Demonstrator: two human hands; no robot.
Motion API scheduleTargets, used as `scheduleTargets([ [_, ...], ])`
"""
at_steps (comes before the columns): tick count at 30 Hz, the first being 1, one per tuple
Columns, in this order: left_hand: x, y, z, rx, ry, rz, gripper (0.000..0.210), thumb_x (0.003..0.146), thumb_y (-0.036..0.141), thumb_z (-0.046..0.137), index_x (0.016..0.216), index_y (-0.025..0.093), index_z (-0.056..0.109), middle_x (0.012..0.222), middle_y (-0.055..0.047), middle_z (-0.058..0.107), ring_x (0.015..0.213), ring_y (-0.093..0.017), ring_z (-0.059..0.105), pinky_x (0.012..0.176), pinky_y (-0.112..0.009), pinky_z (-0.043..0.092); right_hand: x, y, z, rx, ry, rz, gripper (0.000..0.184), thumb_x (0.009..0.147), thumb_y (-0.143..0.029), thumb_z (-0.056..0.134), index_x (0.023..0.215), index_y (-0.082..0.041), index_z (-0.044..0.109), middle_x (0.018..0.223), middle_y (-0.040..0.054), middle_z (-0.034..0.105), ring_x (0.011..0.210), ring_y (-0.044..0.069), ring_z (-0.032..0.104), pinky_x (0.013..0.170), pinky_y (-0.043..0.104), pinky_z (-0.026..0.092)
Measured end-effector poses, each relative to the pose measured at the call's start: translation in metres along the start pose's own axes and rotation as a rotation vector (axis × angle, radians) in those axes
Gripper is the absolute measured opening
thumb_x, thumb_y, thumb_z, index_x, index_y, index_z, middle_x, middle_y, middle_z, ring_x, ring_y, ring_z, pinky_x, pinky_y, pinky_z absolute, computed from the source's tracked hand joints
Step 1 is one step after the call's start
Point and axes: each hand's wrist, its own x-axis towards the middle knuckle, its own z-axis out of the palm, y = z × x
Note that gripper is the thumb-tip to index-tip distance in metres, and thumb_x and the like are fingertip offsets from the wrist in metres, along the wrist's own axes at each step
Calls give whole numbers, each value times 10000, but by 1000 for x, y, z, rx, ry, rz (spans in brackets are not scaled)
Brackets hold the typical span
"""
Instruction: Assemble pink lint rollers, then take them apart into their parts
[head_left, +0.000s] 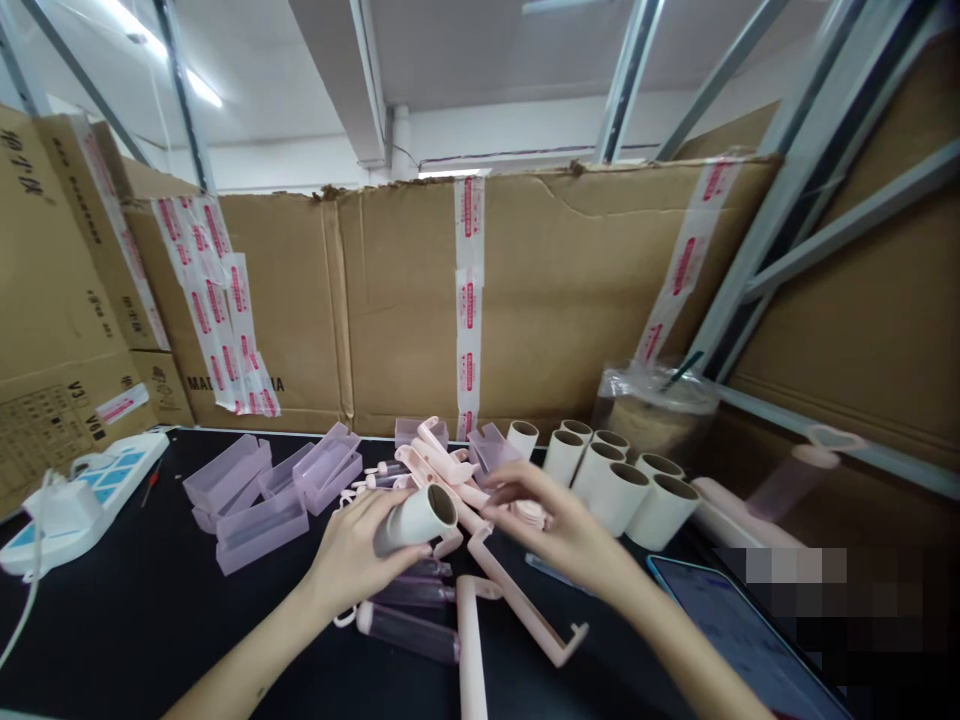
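Note:
My left hand (352,550) is wrapped round a white cardboard tube (409,522), tilted with its open end facing up and right. To its right, my right hand (559,515) reaches over a heap of pale pink plastic parts (431,455), fingers apart and slightly bent. Small pink ring-like pieces (529,514) show just beneath its fingers; whether they touch is unclear. Below the hands lie a pink bracket-shaped frame (517,600), a long pink handle (471,650) and several translucent purple cylinders (412,630) with pink ends.
Lilac rectangular trays (262,530) lie at left, near a white power strip (90,500). Several upright white tubes (619,495) stand at back right, before a plastic-lined container (652,410). A tablet-like screen (735,630) lies at right. A taped cardboard wall (397,300) closes the back.

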Motion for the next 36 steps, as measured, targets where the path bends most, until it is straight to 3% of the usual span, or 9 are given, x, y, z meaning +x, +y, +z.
scheduleTargets([
  [3, 2, -3, -2, 85, 43, 54, 426, 742, 373, 647, 1124, 220, 533, 1048, -61, 652, 973, -243, 595, 841, -383, 479, 1, 26, -27, -318, 67, 99, 141, 847, -330, 502, 833, -210, 575, 827, 47, 616, 746, 193, 605, 698, 326, 474],
  [7, 2, -5, -2, 125, 40, 88, 433, 740, 374, 647, 1126, 214, 536, 1022, -62, 661, 935, -239, 605, 800, -370, 491, -2, 58, -37, -632, -66, 276, 188, 801, -393, 532, 793, -220, 605, 867, 48, 657, 738, 218, 617, 661, 317, 442],
  [10, 1, -7, 0, 147, 35, 95, 431, 744, 373, 641, 1131, 212, 539, 1023, -65, 658, 935, -239, 602, 790, -369, 491, -4, 68, -27, -694, -186, 339, 227, 796, -424, 514, 771, -222, 615, 848, 46, 680, 724, 219, 633, 631, 290, 427],
  [13, 1, -8, 0, 153, 35, 94, 424, 749, 362, 637, 1134, 213, 538, 1018, -61, 659, 932, -236, 602, 797, -370, 487, -3, 69, -20, -722, -211, 370, 235, 799, -405, 496, 729, -218, 620, 804, 53, 698, 696, 224, 643, 614, 284, 414],
  [19, 1, -7, -1, 166, 40, 100, 430, 757, 365, 629, 1146, 213, 525, 1021, -67, 655, 939, -241, 600, 802, -371, 484, 1, 64, -16, -749, -191, 385, 168, 768, -338, 511, 800, -217, 623, 812, 54, 720, 715, 232, 661, 591, 269, 403],
  [25, 0, -6, 0, 153, 38, 86, 430, 756, 364, 631, 1143, 211, 522, 1030, -67, 649, 945, -241, 595, 808, -377, 484, 0, 52, -23, -775, -91, 422, 277, 712, -372, 544, 930, -222, 627, 823, 52, 711, 705, 259, 655, 598, 303, 414],
  [27, 0, -5, 1, 145, 31, 81, 442, 753, 357, 632, 1156, 217, 516, 1049, -65, 643, 958, -238, 592, 817, -376, 485, -1, 44, -31, -670, 39, 405, 372, 680, -340, 566, 1035, -243, 616, 851, 32, 696, 716, 239, 643, 631, 310, 435],
  [30, -1, -3, 4, 133, 27, 88, 448, 746, 359, 635, 1154, 216, 515, 1062, -68, 640, 966, -236, 594, 833, -379, 486, -1, 29, -34, -277, 174, 299, 347, 689, -284, 545, 1016, -242, 655, 864, 32, 668, 752, 204, 623, 711, 314, 464],
  [36, -3, 0, 5, 122, -4, 84, 438, 748, 385, 631, 1133, 210, 518, 1040, -66, 648, 935, -227, 610, 825, -368, 498, -5, -4, 14, 554, 173, 290, 135, 711, -344, 650, 758, -219, 628, 842, 45, 673, 802, 199, 634, 698, 298, 507],
])
